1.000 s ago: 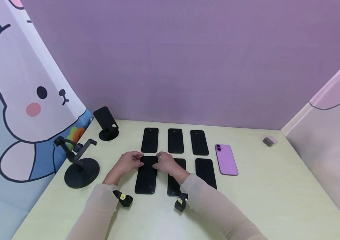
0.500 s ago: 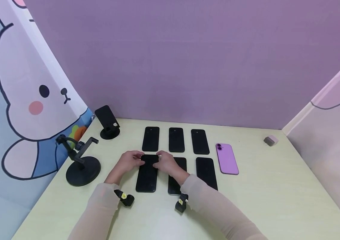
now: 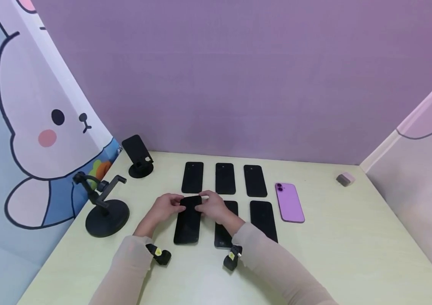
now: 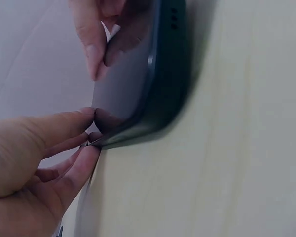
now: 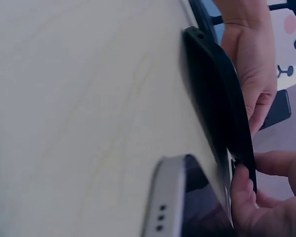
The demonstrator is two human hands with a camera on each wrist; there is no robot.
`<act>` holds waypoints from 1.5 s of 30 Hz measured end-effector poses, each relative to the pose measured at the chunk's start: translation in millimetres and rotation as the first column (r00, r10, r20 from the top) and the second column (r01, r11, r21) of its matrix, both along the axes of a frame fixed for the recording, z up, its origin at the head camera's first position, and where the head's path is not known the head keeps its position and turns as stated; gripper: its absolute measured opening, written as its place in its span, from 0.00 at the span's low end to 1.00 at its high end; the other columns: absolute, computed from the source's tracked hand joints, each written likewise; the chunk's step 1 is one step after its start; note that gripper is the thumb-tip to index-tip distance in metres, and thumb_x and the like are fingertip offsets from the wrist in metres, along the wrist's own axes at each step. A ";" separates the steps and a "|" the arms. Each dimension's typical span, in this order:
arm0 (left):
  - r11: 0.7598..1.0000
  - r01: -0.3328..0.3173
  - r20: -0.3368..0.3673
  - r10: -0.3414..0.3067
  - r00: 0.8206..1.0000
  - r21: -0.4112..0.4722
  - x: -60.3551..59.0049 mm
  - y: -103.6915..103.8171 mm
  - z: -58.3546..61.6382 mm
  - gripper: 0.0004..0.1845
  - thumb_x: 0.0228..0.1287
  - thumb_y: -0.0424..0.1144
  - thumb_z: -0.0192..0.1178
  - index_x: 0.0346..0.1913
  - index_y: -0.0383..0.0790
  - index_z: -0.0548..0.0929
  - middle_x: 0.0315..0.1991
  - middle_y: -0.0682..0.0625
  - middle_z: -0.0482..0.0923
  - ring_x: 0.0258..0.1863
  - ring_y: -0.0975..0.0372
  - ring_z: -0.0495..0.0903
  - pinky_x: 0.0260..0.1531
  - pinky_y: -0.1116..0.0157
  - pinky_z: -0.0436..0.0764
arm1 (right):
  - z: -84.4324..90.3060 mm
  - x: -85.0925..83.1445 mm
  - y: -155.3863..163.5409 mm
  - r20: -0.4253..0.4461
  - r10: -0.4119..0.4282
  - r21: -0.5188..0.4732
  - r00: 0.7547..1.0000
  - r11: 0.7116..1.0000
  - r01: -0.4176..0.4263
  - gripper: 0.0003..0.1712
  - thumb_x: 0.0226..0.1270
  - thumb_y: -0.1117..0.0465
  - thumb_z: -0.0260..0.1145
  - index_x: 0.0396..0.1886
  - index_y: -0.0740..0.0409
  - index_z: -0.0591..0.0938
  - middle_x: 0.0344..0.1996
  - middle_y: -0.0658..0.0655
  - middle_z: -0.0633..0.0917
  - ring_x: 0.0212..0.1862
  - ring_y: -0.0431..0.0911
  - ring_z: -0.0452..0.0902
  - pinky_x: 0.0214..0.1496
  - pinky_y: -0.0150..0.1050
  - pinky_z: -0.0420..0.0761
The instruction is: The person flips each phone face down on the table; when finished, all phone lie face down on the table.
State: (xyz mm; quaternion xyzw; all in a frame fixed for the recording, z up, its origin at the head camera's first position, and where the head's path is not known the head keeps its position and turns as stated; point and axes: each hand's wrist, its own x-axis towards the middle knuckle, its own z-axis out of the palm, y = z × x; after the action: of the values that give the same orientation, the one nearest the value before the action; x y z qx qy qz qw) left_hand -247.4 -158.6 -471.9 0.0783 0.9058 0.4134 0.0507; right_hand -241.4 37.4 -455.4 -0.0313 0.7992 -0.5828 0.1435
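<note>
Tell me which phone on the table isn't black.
The purple phone, lying at the right end of the rows. The other phones, including the one both hands grip, are black.

The far end of the phone [image 3: 187, 220] was lifted slightly off the table [image 3: 345, 254] and tilted, pinched at its top corners by the left hand [image 3: 164, 206] and right hand [image 3: 213, 207], which were raised with it.
</note>
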 end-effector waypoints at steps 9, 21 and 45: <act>1.000 0.015 -0.026 -0.014 1.000 0.025 3.2 0.2 2.9 0.19 0.60 0.33 0.68 0.52 0.27 0.82 0.33 0.47 0.83 0.36 0.56 0.81 0.41 0.57 0.78 | -1.3 -3.9 3.2 0.027 0.031 -0.259 0.999 0.966 -0.023 0.28 0.61 0.77 0.66 0.62 0.72 0.73 0.39 0.66 0.83 0.36 0.52 0.84 0.41 0.43 0.83; 0.995 0.032 -0.058 -0.027 0.998 0.093 7.8 8.7 4.2 0.21 0.66 0.39 0.64 0.59 0.35 0.80 0.50 0.39 0.80 0.45 0.51 0.82 0.44 0.55 0.80 | 8.7 -2.1 6.5 0.016 0.055 -0.412 0.998 0.910 -0.044 0.29 0.65 0.78 0.60 0.66 0.75 0.68 0.46 0.66 0.75 0.41 0.47 0.80 0.48 0.43 0.81; 0.833 -0.010 0.040 -0.015 0.999 0.553 15.9 19.2 9.0 0.22 0.72 0.31 0.56 0.66 0.29 0.71 0.55 0.32 0.73 0.49 0.49 0.78 0.42 0.52 0.82 | 11.7 -3.7 -5.4 0.003 0.036 -0.470 0.999 0.882 -0.030 0.26 0.65 0.80 0.58 0.63 0.77 0.70 0.44 0.65 0.76 0.35 0.45 0.81 0.48 0.43 0.81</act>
State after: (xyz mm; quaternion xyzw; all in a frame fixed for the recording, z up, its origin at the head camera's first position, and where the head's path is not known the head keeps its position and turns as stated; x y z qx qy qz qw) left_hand -231.5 -139.4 -462.9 0.0819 0.7465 0.6588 0.0457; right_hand -245.1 32.0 -443.7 -0.0754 0.6329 -0.7565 0.1461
